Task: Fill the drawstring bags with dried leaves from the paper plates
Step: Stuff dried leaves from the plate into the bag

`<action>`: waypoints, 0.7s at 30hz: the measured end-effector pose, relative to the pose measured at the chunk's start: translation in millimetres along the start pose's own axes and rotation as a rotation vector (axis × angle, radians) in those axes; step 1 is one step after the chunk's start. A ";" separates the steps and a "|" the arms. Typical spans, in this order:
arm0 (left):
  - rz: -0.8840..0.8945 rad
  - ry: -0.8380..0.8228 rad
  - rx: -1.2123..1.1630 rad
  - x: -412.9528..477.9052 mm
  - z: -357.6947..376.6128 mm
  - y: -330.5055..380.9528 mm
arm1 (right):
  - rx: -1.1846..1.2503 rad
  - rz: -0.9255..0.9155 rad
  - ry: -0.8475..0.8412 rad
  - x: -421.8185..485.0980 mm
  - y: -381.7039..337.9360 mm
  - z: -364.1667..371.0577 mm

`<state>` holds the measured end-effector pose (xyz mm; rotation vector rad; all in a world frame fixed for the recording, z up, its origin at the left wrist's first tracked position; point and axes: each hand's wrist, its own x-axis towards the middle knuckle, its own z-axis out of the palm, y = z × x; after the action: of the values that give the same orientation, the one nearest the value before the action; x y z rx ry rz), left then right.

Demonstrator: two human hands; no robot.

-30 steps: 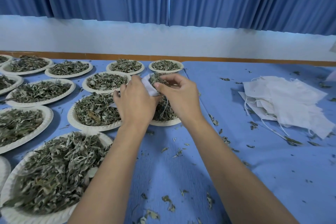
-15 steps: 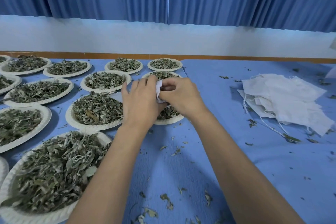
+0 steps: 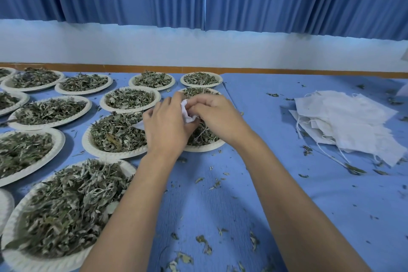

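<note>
My left hand (image 3: 166, 127) and my right hand (image 3: 217, 115) meet over a paper plate (image 3: 205, 147) of dried leaves. Between them is a small white drawstring bag (image 3: 187, 113), bunched up and mostly hidden. Both hands pinch its cloth, the fingers curled round it. A thin string hangs from it down onto the leaves. A corner of white cloth shows left of my left hand. Just to the left sits another plate of leaves (image 3: 114, 134).
Several more paper plates of dried leaves cover the left of the blue table, the nearest large one (image 3: 64, 212) at front left. A pile of flat white bags (image 3: 351, 121) with loose strings lies at right. Leaf crumbs are scattered over the cloth (image 3: 287, 194).
Both hands have sunk closer to the plate. The bag, earlier held up as a flat flap, is now crumpled between the fingers.
</note>
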<state>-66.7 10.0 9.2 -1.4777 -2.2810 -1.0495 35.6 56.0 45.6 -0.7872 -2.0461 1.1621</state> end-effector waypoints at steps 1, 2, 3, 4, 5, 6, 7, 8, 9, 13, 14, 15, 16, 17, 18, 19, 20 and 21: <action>0.013 0.001 0.006 -0.9 -0.1 -0.2 | -0.008 0.037 -0.018 0.9 0.9 0.7; 0.027 0.005 0.008 -2.1 -0.3 0.1 | -0.019 0.070 -0.042 0.9 1.6 1.8; 0.040 0.006 0.007 -3.2 -0.6 1.0 | -0.028 0.094 -0.067 0.5 2.3 3.3; 0.051 0.001 0.005 -4.3 -0.9 1.6 | -0.029 0.107 -0.091 -0.2 2.6 5.2; 0.059 -0.008 0.001 -5.2 -1.2 1.9 | -0.025 0.110 -0.109 -1.0 2.7 7.0; 0.059 -0.014 -0.008 -5.8 -1.6 1.7 | -0.020 0.107 -0.116 -1.4 3.1 7.9; 0.053 -0.017 -0.023 -5.7 -2.2 1.3 | -0.017 0.100 -0.109 -0.9 3.4 8.3; 0.046 -0.018 -0.043 -5.1 -2.8 0.7 | -0.017 0.090 -0.092 -0.3 3.5 7.5; 0.041 -0.021 -0.066 -4.2 -3.4 0.4 | -0.008 0.082 -0.068 0.6 3.5 6.0; -0.056 -0.042 -0.239 0.1 -8.0 -2.2 | 0.178 0.020 0.146 2.8 5.6 -4.5; -0.102 -0.044 -0.320 0.6 -9.7 -3.7 | 0.181 0.009 0.220 3.6 8.3 -7.8; -0.143 -0.048 -0.407 0.5 -11.5 -5.2 | 0.147 0.013 0.271 4.6 12.0 -10.6; -0.172 -0.049 -0.485 0.0 -13.0 -6.1 | 0.087 0.029 0.294 5.2 16.4 -12.7; -0.190 -0.042 -0.538 -0.7 -14.6 -6.4 | 0.020 0.055 0.295 5.5 21.5 -13.6; -0.195 -0.032 -0.553 -1.0 -15.9 -6.6 | -0.043 0.084 0.285 5.9 27.1 -14.3; -0.182 -0.016 -0.517 -1.0 -17.1 -7.3 | -0.106 0.110 0.269 6.5 33.0 -14.3; -0.152 0.003 -0.434 -0.5 -18.1 -8.4 | -0.175 0.131 0.250 7.2 38.7 -14.1; -0.108 0.019 -0.326 0.2 -19.2 -9.8 | -0.245 0.147 0.225 7.3 43.5 -13.5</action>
<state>-78.8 -5.1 18.7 -1.4584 -2.2799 -1.5206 49.5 86.9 14.1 -1.1495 -1.9883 0.8624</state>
